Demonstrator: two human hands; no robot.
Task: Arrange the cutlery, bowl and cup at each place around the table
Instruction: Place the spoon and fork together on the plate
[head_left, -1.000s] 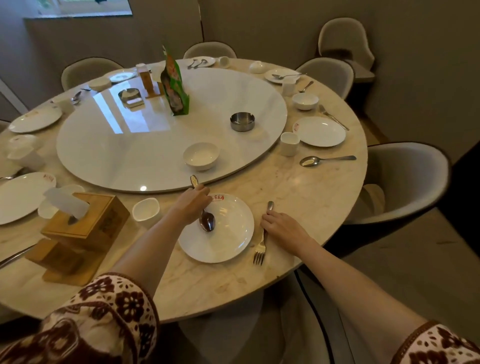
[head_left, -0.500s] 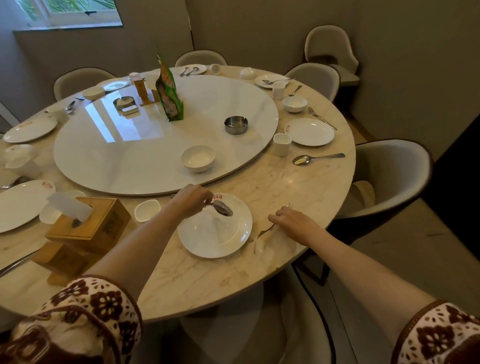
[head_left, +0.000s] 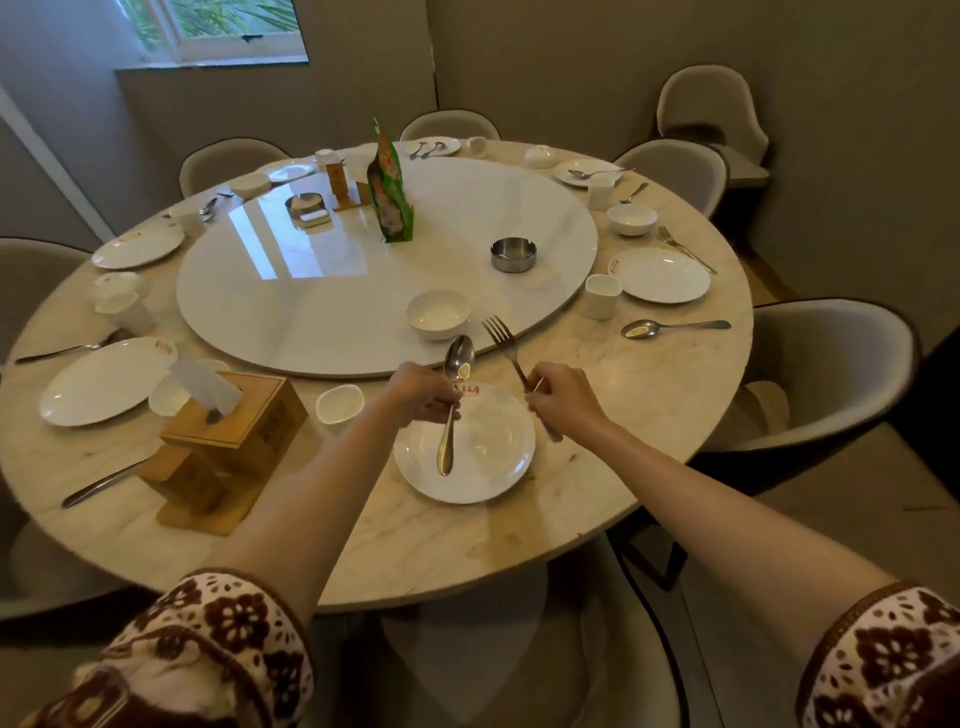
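Note:
A white plate (head_left: 483, 467) lies at the near place on the round marble table (head_left: 649, 415). My left hand (head_left: 423, 397) grips a metal spoon (head_left: 457, 364) by the middle of its handle, bowl pointing away, above the plate's far edge. My right hand (head_left: 563, 400) holds a fork (head_left: 501, 338) lifted off the table, tines pointing away, right of the plate. A white bowl (head_left: 438, 313) sits on the white turntable (head_left: 337, 291) just beyond the spoon. A small white cup (head_left: 339, 404) stands left of the plate.
A wooden tissue box (head_left: 234, 415) stands at the left. Other places hold plates (head_left: 662, 275), cups (head_left: 602, 296), a bowl (head_left: 632, 218) and a spoon (head_left: 672, 327). A metal ashtray (head_left: 513, 254) and a green packet (head_left: 390, 192) sit on the turntable. Chairs (head_left: 831, 374) ring the table.
My left hand has lifted the spoon off the plate and turned its bowl away from me. My right hand has picked the fork up from the table beside the plate.

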